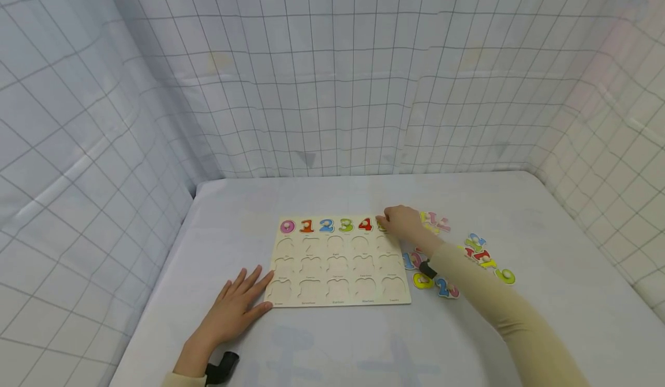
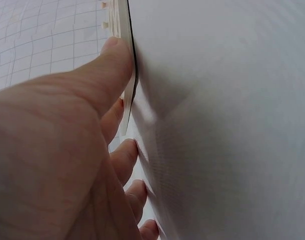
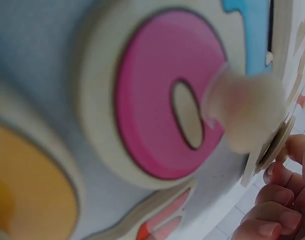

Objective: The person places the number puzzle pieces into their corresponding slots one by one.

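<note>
A wooden number puzzle board [image 1: 322, 250] lies flat on the white table. Knobbed pieces 0 [image 1: 287, 226], 1 [image 1: 307, 226], 2 [image 1: 327, 225], 3 [image 1: 346, 224] and 4 [image 1: 365, 224] sit in its top row; the lower rows show bare recesses. At the top right corner my right hand [image 1: 404, 223] pinches a wooden number piece [image 3: 278, 142], greenish in the head view and mostly hidden by the fingers. My left hand [image 1: 232, 312] lies with spread fingers at the board's lower left corner, its thumb [image 2: 115, 60] against the edge.
Loose number pieces lie right of the board, partly under the right forearm: a yellow 0 [image 1: 423, 281], a blue 2 [image 1: 442, 287], a green piece [image 1: 505, 276] and several others. A pink piece [image 3: 142, 100] is close to the right wrist camera. Grid-patterned cloth walls [image 1: 332, 86] surround the table.
</note>
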`<control>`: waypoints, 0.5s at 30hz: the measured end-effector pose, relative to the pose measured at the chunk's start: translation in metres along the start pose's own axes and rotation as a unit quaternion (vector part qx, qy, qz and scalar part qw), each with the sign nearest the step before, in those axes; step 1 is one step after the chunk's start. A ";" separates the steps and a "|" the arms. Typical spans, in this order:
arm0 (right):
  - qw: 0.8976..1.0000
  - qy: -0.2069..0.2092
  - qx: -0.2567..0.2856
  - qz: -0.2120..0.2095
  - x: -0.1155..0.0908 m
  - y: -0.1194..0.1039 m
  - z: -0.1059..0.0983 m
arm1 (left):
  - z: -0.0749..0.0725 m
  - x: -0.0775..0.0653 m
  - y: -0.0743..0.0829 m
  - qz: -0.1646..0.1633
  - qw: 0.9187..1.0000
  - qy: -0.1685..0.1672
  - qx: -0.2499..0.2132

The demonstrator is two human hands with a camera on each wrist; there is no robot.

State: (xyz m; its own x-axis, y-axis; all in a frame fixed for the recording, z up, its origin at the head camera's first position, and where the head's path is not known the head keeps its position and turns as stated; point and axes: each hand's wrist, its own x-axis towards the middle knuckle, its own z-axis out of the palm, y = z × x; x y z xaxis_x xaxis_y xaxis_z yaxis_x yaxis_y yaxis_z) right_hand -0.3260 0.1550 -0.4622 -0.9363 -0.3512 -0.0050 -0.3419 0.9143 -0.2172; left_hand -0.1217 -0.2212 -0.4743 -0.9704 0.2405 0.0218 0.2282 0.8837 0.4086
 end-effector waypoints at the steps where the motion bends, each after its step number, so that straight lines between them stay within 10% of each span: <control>1: 1.000 -0.002 -0.001 0.002 0.000 0.000 0.000 | 0.000 0.000 0.000 0.000 1.000 -0.001 0.000; 15: 1.000 -0.009 -0.016 0.019 -0.002 -0.005 -0.001 | 0.001 0.000 0.000 0.004 1.000 0.004 -0.006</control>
State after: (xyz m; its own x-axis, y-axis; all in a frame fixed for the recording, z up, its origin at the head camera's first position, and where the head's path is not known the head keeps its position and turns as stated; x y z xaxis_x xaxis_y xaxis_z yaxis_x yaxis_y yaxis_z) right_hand -0.3219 0.1510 -0.4601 -0.9474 -0.3187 -0.0304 -0.3080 0.9332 -0.1851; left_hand -0.1216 -0.2210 -0.4749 -0.9694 0.2433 0.0321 0.2341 0.8771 0.4193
